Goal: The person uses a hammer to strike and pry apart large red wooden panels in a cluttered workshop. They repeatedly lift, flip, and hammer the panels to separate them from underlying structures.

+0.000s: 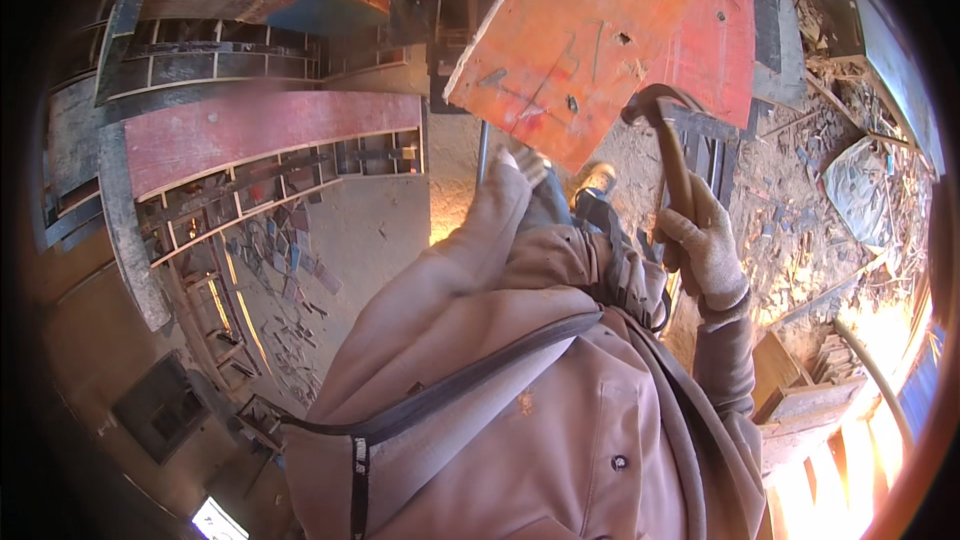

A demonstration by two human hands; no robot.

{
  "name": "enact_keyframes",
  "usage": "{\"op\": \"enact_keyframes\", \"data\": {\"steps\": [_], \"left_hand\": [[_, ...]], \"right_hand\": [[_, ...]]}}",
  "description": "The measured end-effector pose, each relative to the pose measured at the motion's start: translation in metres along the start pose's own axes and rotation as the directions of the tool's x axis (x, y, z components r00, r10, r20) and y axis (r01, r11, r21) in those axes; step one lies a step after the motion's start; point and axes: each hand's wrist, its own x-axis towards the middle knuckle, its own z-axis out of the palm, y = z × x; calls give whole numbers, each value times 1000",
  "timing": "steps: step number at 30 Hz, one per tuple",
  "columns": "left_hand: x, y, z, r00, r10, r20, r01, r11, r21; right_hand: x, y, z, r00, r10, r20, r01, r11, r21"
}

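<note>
My right hand [708,245], in a light glove, is wrapped round the wooden handle of a claw hammer [676,155]. The hammer's curved metal head overlaps the right edge of a worn orange wooden panel [590,50]. That panel has several dark holes and scratched marks on its face. My left hand [528,166], gloved too, is low by the panel's near left edge, close to my leg. Its fingers are small and blurred, so I cannot make out whether they grip the panel.
A red panel [715,50] lies partly under the orange one. To the left stand wooden frames with a faded red board [270,130], and scrap pieces [285,255] litter the floor. At right, wood debris surrounds a clear plastic sheet [860,190]; a wooden box [815,395] sits nearer.
</note>
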Motion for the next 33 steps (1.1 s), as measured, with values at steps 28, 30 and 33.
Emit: {"op": "enact_keyframes", "data": {"steps": [28, 30, 33], "left_hand": [[-39, 132, 56, 527, 762, 377, -689, 122, 715], [-3, 133, 69, 603, 685, 409, -696, 202, 689], [1, 132, 75, 684, 601, 413, -611, 162, 775]], "right_hand": [[191, -62, 192, 954, -157, -254, 197, 971, 138], [218, -75, 202, 948, -193, -253, 210, 977, 43], [239, -97, 217, 951, -191, -245, 198, 980, 3]]}}
